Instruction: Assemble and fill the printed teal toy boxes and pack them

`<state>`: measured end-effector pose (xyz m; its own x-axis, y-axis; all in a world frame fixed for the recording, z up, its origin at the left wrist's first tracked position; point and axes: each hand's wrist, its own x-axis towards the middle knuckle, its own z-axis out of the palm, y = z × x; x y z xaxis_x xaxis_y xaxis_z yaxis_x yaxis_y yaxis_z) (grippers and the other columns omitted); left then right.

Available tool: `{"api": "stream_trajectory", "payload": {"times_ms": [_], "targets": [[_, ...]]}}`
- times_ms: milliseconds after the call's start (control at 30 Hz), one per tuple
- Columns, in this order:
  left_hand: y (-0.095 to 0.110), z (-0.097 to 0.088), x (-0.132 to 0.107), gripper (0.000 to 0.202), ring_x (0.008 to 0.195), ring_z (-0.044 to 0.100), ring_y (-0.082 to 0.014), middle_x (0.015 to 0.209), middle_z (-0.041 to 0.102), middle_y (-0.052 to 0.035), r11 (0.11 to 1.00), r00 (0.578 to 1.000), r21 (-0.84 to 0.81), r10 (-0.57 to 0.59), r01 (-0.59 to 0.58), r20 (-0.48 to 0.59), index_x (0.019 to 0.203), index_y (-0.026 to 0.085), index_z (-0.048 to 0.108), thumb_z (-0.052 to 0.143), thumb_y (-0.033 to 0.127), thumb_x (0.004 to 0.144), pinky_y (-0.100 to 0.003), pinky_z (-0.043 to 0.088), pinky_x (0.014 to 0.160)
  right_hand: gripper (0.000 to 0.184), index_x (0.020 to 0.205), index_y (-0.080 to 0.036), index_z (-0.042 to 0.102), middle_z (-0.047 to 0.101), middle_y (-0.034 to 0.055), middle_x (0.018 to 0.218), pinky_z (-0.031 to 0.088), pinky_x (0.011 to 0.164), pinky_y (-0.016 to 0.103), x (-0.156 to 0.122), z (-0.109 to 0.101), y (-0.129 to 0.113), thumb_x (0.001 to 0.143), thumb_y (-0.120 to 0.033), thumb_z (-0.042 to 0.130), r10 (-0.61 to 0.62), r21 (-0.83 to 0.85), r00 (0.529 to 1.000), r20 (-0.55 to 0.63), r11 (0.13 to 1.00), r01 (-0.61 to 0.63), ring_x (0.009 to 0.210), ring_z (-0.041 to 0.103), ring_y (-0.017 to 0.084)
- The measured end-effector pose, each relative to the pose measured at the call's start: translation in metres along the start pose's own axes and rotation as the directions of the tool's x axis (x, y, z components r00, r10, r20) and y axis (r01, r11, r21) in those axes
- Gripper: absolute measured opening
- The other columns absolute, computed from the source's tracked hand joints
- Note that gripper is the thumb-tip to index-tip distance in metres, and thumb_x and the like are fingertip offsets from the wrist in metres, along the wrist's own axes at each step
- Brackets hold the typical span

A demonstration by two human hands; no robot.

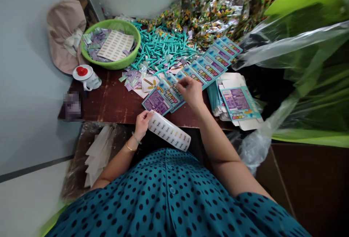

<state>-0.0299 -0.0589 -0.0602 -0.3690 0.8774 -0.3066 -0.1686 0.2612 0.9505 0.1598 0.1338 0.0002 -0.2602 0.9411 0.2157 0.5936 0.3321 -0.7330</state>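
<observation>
My left hand (142, 123) pinches the upper left corner of a white sticker sheet (170, 131), which curves down above my lap and bears rows of small printed labels. My right hand (191, 91) is above an overlapping row of teal and purple printed packages (204, 70), its thumb and fingers pinched together. Whether a small label is between those fingertips, I cannot make out. The row runs slantwise over the dark red table (109, 102), and its nearest package (156, 102) lies to the left of my right hand.
A green basket (122, 64) holds small purple packets and another label sheet (116, 45). Beside it are many teal sticks (163, 44) and a lidded cup (87, 79). Flattened boxes (240, 102) lie at right, near clear plastic (286, 44). Bagged colourful pieces (204, 11) are heaped behind.
</observation>
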Motion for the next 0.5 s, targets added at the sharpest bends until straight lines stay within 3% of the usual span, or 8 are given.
{"api": "stream_trajectory", "payload": {"times_ms": [100, 167, 200, 267, 367, 500], "targets": [[0.013, 0.007, -0.002, 0.048, 0.058, 0.041, -0.0091, 0.062, 0.052, 0.0040, 1.000, 1.000, -0.026, 0.013, -0.013, -0.009, 0.070, 0.016, 0.066, 0.078, 0.063, 0.075, -0.022, 0.033, 0.054, 0.017, 0.101, -0.020, 0.069, 0.071, 0.0110, 0.096, 0.049, 0.095, 0.050, -0.004, 0.006, -0.004, 0.091, -0.033, 0.064, -0.052, -0.203, 0.986, -0.161, 0.979, 0.019, 0.098, 0.065, 0.030], [0.019, 0.010, -0.004, 0.047, 0.058, 0.042, -0.0093, 0.062, 0.053, 0.0036, 0.999, 1.000, -0.024, 0.020, -0.021, -0.014, 0.071, 0.016, 0.068, 0.079, 0.062, 0.075, -0.022, 0.034, 0.055, 0.029, 0.119, -0.021, 0.066, 0.070, 0.0136, 0.110, 0.047, 0.099, 0.053, -0.016, 0.000, -0.015, 0.096, -0.038, 0.060, -0.090, -0.214, 0.970, -0.227, 0.976, 0.041, 0.109, 0.063, 0.032], [0.021, 0.011, -0.006, 0.046, 0.059, 0.043, -0.0095, 0.063, 0.055, 0.0033, 1.000, 1.000, -0.023, 0.019, -0.019, -0.014, 0.072, 0.016, 0.070, 0.079, 0.061, 0.075, -0.022, 0.035, 0.056, 0.032, 0.123, -0.022, 0.065, 0.070, 0.0136, 0.112, 0.048, 0.099, 0.052, -0.026, -0.004, -0.023, 0.098, -0.039, 0.058, -0.105, -0.173, 0.974, -0.202, 0.982, 0.070, 0.109, 0.063, 0.032], [0.024, 0.014, -0.009, 0.043, 0.061, 0.047, -0.0102, 0.065, 0.059, 0.0024, 0.999, 1.000, -0.029, 0.016, -0.016, -0.004, 0.074, 0.016, 0.073, 0.081, 0.059, 0.073, -0.023, 0.038, 0.058, 0.031, 0.123, -0.023, 0.067, 0.071, 0.0114, 0.108, 0.052, 0.093, 0.045, -0.049, -0.011, -0.040, 0.099, -0.041, 0.058, -0.147, -0.025, 0.989, -0.029, 0.989, 0.147, 0.100, 0.066, 0.028], [0.023, 0.020, -0.013, 0.037, 0.067, 0.054, -0.0124, 0.072, 0.066, 0.0006, 0.998, 0.998, -0.050, 0.039, -0.037, 0.043, 0.077, 0.017, 0.077, 0.083, 0.053, 0.073, -0.025, 0.045, 0.067, 0.021, 0.109, -0.023, 0.072, 0.073, 0.0068, 0.095, 0.055, 0.083, 0.037, -0.084, -0.013, -0.056, 0.098, -0.038, 0.063, -0.199, 0.187, 0.947, 0.251, 0.970, 0.155, 0.086, 0.068, 0.023], [0.025, 0.029, -0.017, 0.031, 0.071, 0.058, -0.0147, 0.074, 0.070, -0.0006, 0.996, 0.993, 0.003, 0.084, -0.085, 0.087, 0.074, 0.018, 0.078, 0.083, 0.049, 0.075, -0.028, 0.047, 0.072, 0.015, 0.097, -0.023, 0.074, 0.073, 0.0044, 0.089, 0.055, 0.079, 0.034, -0.109, -0.009, -0.054, 0.098, -0.034, 0.063, -0.120, 0.245, 0.959, 0.257, 0.968, 0.056, 0.081, 0.068, 0.020]]}}
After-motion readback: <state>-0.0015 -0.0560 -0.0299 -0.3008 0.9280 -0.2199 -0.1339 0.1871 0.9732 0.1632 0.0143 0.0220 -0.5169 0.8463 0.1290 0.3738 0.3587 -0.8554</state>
